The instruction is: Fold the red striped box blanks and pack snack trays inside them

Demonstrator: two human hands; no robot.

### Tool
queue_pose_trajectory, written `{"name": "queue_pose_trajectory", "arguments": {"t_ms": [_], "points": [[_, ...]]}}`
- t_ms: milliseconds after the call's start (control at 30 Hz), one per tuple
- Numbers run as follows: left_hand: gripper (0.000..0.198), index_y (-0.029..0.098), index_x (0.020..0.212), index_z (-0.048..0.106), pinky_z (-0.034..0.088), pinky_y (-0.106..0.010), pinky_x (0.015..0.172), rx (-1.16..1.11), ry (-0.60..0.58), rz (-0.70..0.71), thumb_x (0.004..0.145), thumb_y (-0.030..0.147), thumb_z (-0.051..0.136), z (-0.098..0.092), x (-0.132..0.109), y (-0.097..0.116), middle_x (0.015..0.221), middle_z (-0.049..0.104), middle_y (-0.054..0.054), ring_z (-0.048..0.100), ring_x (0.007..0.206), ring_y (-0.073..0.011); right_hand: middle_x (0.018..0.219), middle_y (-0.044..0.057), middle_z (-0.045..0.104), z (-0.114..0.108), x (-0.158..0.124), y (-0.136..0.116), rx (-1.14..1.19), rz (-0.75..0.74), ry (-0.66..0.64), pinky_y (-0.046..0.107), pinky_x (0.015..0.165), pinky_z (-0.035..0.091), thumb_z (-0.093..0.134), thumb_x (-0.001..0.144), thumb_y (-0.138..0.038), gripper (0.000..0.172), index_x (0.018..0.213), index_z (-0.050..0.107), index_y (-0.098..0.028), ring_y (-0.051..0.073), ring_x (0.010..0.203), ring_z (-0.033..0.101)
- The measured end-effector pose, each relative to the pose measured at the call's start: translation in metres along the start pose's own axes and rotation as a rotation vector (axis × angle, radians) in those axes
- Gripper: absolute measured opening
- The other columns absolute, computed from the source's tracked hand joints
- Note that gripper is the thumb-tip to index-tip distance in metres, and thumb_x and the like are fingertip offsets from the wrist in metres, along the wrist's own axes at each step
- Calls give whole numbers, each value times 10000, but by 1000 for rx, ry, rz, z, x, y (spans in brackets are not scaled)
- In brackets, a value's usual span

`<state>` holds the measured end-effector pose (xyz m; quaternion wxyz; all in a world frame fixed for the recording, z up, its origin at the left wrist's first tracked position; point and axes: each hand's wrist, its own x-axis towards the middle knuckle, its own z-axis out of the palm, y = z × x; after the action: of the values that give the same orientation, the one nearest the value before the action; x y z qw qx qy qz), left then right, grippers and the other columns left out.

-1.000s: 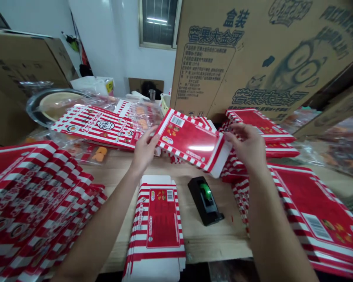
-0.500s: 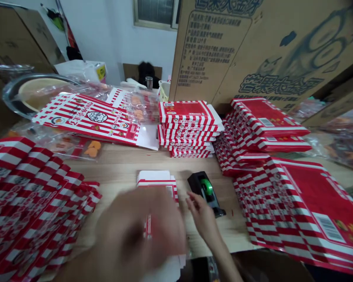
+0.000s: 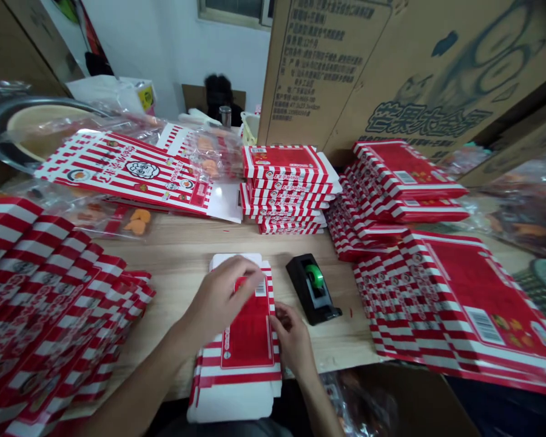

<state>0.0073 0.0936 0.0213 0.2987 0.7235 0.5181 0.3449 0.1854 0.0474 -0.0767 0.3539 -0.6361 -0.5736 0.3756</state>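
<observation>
A flattish red-and-white striped cardboard box (image 3: 250, 340) lies in front of me, with white flaps showing at its near and far ends. My left hand (image 3: 222, 297) is over its upper left part, slightly blurred, fingers stretched toward the barcode; whether they press on the card I cannot tell. At the box's right edge, my right hand (image 3: 293, 337) has its fingers curled, thumb and fingertips against the side. Just right of the box stands a black tape dispenser (image 3: 312, 291) with a green roll.
Striped boxes are stacked at left (image 3: 50, 309), behind (image 3: 284, 188) and at right (image 3: 477, 297). Flat striped printed sheets (image 3: 136, 170) lie at back left among clear bags with orange pieces (image 3: 138, 221). A large brown carton (image 3: 368, 79) stands behind.
My left hand has moved up and away from the camera, uncovering the box. My right hand has moved from beside the tape dispenser to the box's right edge. The view has shifted slightly.
</observation>
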Motion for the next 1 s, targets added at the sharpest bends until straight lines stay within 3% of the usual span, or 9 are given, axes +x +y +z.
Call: {"name": "queue_pose_trajectory", "arguments": {"t_ms": [167, 333, 467, 533, 600, 700, 800, 867, 1000], "points": [[308, 141, 835, 610, 423, -362, 768, 282, -183, -229, 840, 397, 440, 23, 25, -38, 902, 654, -137, 592, 873, -256, 864, 60, 615, -8, -14, -11, 135, -25, 17, 291, 695, 507, 497, 818, -258, 223, 993, 602, -169, 173, 756, 599], [543, 183, 487, 552, 354, -285, 540, 326, -379, -296, 738, 643, 411, 14, 34, -32, 527, 610, -73, 562, 535, -217, 1170, 96, 585, -8, -36, -20, 229, -28, -163, 346, 970, 400, 422, 873, -296, 306, 1127, 568, -209, 210, 1137, 516], [546, 191, 413, 453, 273, -252, 471, 276, -543, -258, 705, 651, 433, 10, 32, -8, 403, 454, 4, 424, 421, -139, 1456, 83, 284, -3, -53, -28, 184, 63, -256, 394, 1063, 270, 424, 870, -378, 694, 1433, 50, -216, 205, 1331, 266], [516, 191, 410, 407, 242, -248, 445, 187, -634, -274, 698, 615, 465, 10, 31, 0, 388, 383, 31, 352, 393, -113, 1483, 75, 205, -3, -58, -32, 206, 105, -255, 415, 1091, 188, 419, 863, -434, 764, 1430, -40, -205, 200, 1357, 180], [482, 193, 417, 359, 220, -249, 428, 105, -710, -306, 706, 560, 480, 7, 30, 6, 386, 328, 49, 295, 380, -97, 1443, 72, 312, -5, -60, -36, 310, 204, -290, 421, 1094, 169, 385, 857, -512, 681, 1425, 149, -219, 204, 1352, 198], [426, 192, 444, 321, 200, -243, 413, 20, -778, -276, 732, 462, 480, -1, 29, 13, 413, 290, 60, 269, 387, -84, 1258, 102, 552, -8, -59, -42, 623, 407, -478, 455, 1009, 330, 436, 782, -620, 629, 1269, 475, -224, 271, 1232, 431], [413, 182, 459, 332, 200, -226, 398, -81, -845, -185, 771, 418, 466, -8, 25, 20, 436, 279, 63, 263, 396, -73, 1097, 113, 655, -8, -56, -49, 913, 437, -684, 465, 894, 433, 662, 602, -598, 674, 1136, 583, -195, 318, 1043, 588], [429, 175, 466, 378, 255, -217, 414, -107, -720, -115, 806, 428, 441, -10, 19, 22, 443, 322, 57, 306, 414, -78, 1054, 107, 675, -8, -53, -51, 979, 394, -707, 459, 900, 427, 755, 541, -495, 648, 1087, 606, -180, 310, 1005, 607], [243, 183, 880, 609, 419, -304, 826, -160, 55, -35, 844, 371, 460, -5, -11, 9, 896, 628, -43, 564, 864, -174, 1032, 98, 687, -11, -48, -51, 954, 349, -547, 458, 900, 430, 762, 605, -358, 469, 1017, 634, -172, 284, 963, 627]]}}
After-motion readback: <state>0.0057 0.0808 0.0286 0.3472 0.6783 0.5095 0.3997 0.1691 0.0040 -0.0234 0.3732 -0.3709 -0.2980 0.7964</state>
